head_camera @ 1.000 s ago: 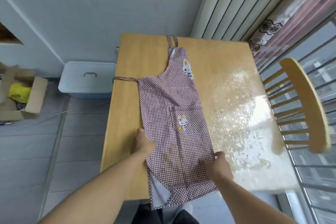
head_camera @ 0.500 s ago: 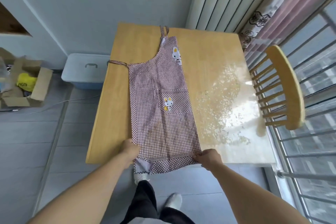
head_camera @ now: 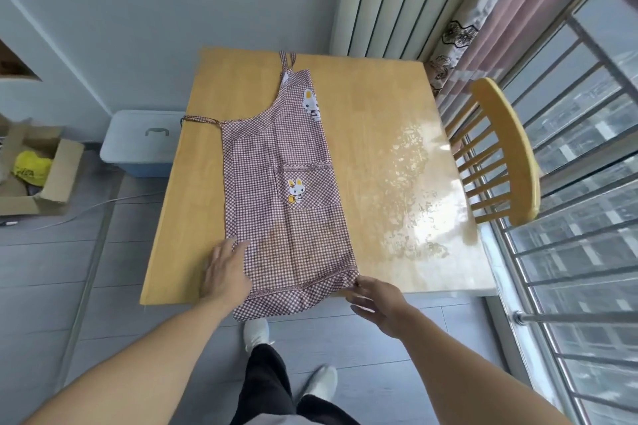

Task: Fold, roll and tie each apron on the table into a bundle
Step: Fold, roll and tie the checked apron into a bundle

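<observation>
Apron: your checked apron [head_camera: 286,190], folded lengthwise, lies along the middle of the wooden table [head_camera: 376,107], bib at the far end; its hem hangs over the near edge.
Prints: one rabbit on the bib, one on the pocket.
Ties: the neck straps reach the far edge; a waist tie runs off to the left edge.
Left hand: your left hand [head_camera: 226,269] lies flat, palm down, on the apron's near left edge, fingers extended and close together.
Right hand: your right hand [head_camera: 374,297] is at the hem's right corner, fingertips touching the cloth, fingers loosely spread; whether it pinches, you cannot tell.
Surroundings: a wooden chair [head_camera: 504,152] stands at the table's right, a lidded storage bin [head_camera: 145,138] and a cardboard box [head_camera: 38,176] on the floor to the left.
</observation>
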A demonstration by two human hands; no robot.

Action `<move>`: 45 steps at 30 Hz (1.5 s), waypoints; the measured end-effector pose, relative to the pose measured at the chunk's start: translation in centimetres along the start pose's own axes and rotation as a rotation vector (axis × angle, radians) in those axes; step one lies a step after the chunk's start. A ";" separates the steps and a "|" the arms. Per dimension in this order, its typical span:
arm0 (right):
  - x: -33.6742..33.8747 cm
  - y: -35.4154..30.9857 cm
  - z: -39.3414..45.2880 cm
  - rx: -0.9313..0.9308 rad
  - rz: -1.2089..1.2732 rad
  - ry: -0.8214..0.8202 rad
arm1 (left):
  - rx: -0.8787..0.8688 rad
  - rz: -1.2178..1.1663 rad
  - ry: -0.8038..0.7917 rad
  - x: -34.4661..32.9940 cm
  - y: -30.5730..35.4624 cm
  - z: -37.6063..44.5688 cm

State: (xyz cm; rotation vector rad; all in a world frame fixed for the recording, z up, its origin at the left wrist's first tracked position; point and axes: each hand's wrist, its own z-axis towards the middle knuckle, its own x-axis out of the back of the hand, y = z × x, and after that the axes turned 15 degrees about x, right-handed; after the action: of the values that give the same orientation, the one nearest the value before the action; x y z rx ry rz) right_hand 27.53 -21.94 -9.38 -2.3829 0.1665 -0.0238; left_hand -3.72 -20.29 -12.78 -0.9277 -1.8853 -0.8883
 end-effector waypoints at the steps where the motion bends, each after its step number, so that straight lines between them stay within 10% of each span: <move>1: -0.3 0.0 -0.3 0.033 -0.033 -0.012 | -0.081 0.064 -0.079 0.0 0.7 0.0; 8: -0.6 0.7 0.0 0.466 -0.664 -0.079 | -0.049 0.299 -0.368 -1.2 4.4 0.9; 19: -1.2 0.2 -0.7 0.610 -0.625 0.183 | -0.028 0.426 -0.347 -0.6 5.8 1.1; 29: -0.9 2.9 -0.5 0.406 -0.676 0.319 | -0.046 0.423 -0.321 -0.8 6.0 1.3; 36: 0.1 4.1 -2.2 0.112 -1.207 0.023 | -0.027 0.365 -0.342 -1.4 5.2 0.4; 41: -0.8 1.8 0.0 0.349 -0.869 0.241 | -0.019 0.245 -0.383 -1.4 5.3 -0.3; 45: -2.9 -0.1 2.2 0.173 -0.625 0.191 | -0.063 0.118 -0.293 -2.6 4.5 -2.2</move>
State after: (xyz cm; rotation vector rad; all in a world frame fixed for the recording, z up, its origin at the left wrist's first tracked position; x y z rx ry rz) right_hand 24.85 -20.00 -10.77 -2.1667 -0.4760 -0.5374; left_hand 1.87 -20.64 -13.21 -1.2503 -2.0312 -0.7768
